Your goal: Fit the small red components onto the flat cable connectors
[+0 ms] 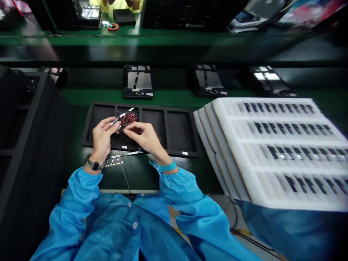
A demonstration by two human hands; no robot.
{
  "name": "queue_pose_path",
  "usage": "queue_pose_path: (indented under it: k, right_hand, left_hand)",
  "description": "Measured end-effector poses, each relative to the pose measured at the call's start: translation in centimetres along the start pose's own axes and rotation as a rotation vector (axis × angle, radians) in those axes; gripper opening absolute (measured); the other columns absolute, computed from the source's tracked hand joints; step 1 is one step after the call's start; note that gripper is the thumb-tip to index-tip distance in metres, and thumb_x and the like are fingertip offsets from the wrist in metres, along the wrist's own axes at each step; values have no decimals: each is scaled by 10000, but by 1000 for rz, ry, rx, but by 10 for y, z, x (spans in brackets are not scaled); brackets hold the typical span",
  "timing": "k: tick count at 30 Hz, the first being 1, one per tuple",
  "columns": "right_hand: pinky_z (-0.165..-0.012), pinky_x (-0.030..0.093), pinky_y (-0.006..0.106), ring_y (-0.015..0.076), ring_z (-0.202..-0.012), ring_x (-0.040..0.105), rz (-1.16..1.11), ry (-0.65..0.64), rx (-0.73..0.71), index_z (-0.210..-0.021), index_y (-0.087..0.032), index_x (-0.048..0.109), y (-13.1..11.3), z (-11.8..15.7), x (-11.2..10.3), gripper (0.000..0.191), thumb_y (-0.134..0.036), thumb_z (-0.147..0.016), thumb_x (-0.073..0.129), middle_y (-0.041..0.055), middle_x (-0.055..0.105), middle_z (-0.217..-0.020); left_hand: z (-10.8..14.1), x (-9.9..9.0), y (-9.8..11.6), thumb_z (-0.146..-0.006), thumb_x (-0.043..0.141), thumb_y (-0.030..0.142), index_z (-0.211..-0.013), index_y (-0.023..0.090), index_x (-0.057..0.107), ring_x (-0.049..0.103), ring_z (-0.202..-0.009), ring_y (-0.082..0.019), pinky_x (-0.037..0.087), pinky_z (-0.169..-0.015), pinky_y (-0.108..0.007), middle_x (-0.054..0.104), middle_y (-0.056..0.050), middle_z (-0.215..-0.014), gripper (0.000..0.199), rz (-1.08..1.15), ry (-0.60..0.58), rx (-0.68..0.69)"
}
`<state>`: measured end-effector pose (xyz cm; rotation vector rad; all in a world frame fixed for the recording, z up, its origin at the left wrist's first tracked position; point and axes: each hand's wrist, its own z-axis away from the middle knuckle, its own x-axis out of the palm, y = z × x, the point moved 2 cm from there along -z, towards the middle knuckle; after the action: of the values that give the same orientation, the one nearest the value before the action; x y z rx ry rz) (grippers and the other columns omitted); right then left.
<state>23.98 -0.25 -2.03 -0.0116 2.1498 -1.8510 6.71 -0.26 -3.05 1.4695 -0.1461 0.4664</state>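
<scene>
My left hand [102, 137] is closed on a thin, narrow strip with silvery and dark sections [126, 114], held at a slant over a black compartment tray [166, 127]. Under the strip, a heap of tiny red and dark parts [129, 119] lies in the tray's second compartment from the left. Just right of the left fingertips, my right hand [143, 135] has thumb and forefinger pinched together above that heap. Anything in this pinch is too small to make out. Below the tray, a small board with light pads [114, 161] lies on the green bench beside my left wrist.
White foam trays [233, 145] with rows of dark parts are stacked at right. A tall black rack [35, 137] stands at left. Several device housings [138, 81] line the bench behind the tray. On the far shelf lies a tape roll [113, 27], near a person in yellow.
</scene>
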Motion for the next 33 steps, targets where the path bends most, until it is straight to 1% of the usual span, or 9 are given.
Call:
queue_pose_path:
  k: [3,8,12,14,17,24,28,30,33]
  right_hand:
    - [-649,500,295,162,-683,625,31,33,-32,-854,-184,796,0,1,2,226,-406,-889,778,46,781,-830]
    - [-652,490,289,160,-697,626,113,93,-115,-851,-190,783,-1,3,4,110,-274,-902,731,40,771,-845]
    - [-686,495,294,168,-722,642,194,112,-168,-857,-196,770,-5,6,5,82,-211,-909,708,34,765,-840]
    - [-693,493,300,175,-726,646,226,121,-175,-853,-200,766,-6,6,6,85,-197,-910,702,35,762,-836]
    - [-702,487,314,187,-724,641,264,123,-159,-839,-212,759,-6,7,6,94,-204,-913,702,39,754,-837]
    - [-709,478,339,210,-734,635,370,144,-125,-821,-238,738,-8,12,9,147,-251,-945,660,47,710,-801]
    - [-711,498,346,200,-702,635,273,156,-63,-813,-228,740,-5,11,8,167,-331,-937,697,53,734,-807]
    - [-693,514,344,193,-681,639,134,131,14,-825,-212,747,-1,9,7,208,-397,-917,731,55,747,-800]
    - [-664,542,337,183,-658,648,-120,48,129,-836,-189,749,5,5,4,324,-506,-832,819,51,749,-782]
  left_hand:
    - [4,4,-2,-601,966,258,-914,152,769,691,-683,-133,560,-693,-268,781,-48,-825,385,7,6,-10]
    - [6,6,-6,-580,970,256,-875,144,751,659,-599,-118,565,-657,-269,742,-22,-732,384,1,16,-28]
    - [5,5,-7,-582,964,278,-844,138,741,645,-576,-114,550,-619,-258,747,-31,-719,372,-18,77,-15]
    - [6,5,-8,-595,957,282,-840,136,742,636,-569,-109,537,-603,-250,746,-32,-716,358,-34,93,2]
    - [8,6,-8,-623,947,281,-850,135,742,632,-568,-107,533,-597,-247,738,-28,-714,339,-71,84,39]
    - [17,10,-8,-712,932,283,-889,153,731,686,-635,-138,564,-626,-259,737,-28,-756,297,-205,114,171]
    - [18,11,-8,-729,919,266,-896,158,730,687,-644,-139,561,-630,-257,735,-24,-751,274,-223,107,179]
    - [17,11,-6,-722,921,266,-902,158,731,675,-624,-134,548,-618,-255,734,-19,-741,283,-205,83,169]
    - [14,11,-4,-690,938,281,-944,154,733,644,-565,-121,524,-589,-256,731,-8,-719,350,-150,35,132]
